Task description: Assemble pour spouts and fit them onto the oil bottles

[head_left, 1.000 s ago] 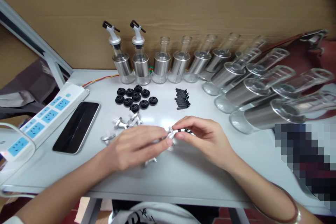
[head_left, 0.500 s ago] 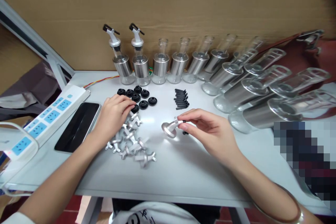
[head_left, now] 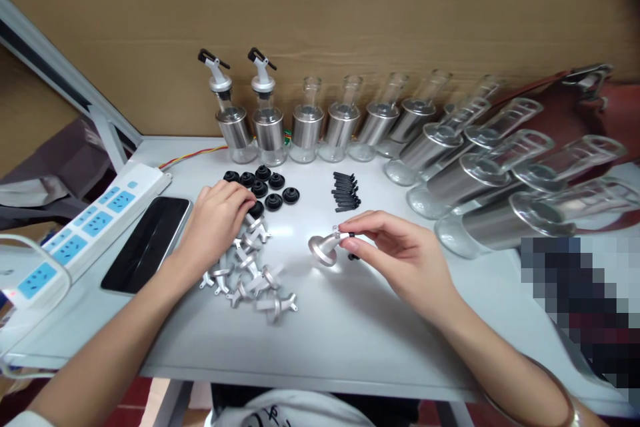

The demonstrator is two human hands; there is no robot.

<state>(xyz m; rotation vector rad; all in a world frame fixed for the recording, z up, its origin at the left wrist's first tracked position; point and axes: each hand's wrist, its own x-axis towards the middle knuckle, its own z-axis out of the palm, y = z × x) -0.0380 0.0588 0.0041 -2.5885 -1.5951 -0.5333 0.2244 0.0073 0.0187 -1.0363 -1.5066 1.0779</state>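
In my right hand (head_left: 400,250) a silver pourer spout (head_left: 324,248) is pinched between thumb and fingertips, just above the table. Its round flange points left, and a small black piece shows at the pinched end. My left hand (head_left: 220,213) rests low beside the black rubber stoppers (head_left: 274,201), its fingers drawn together and bent down. One stopper lies right by its fingertips; whether they grip it is hidden. Several loose silver pourer spouts (head_left: 273,307) lie in a heap below that hand. Thin black lever pieces (head_left: 345,191) are lined up beyond my right hand.
Glass bottles with metal sleeves (head_left: 306,123) stand along the back and right; two at left carry pourers (head_left: 263,77). A phone (head_left: 147,243) and a white power strip (head_left: 93,227) with a cable lie at left. A brown bag (head_left: 620,107) is at far right.
My left hand has shifted very slightly left. The spout stays in my right hand at nearly the same place, and the view has tilted a little.
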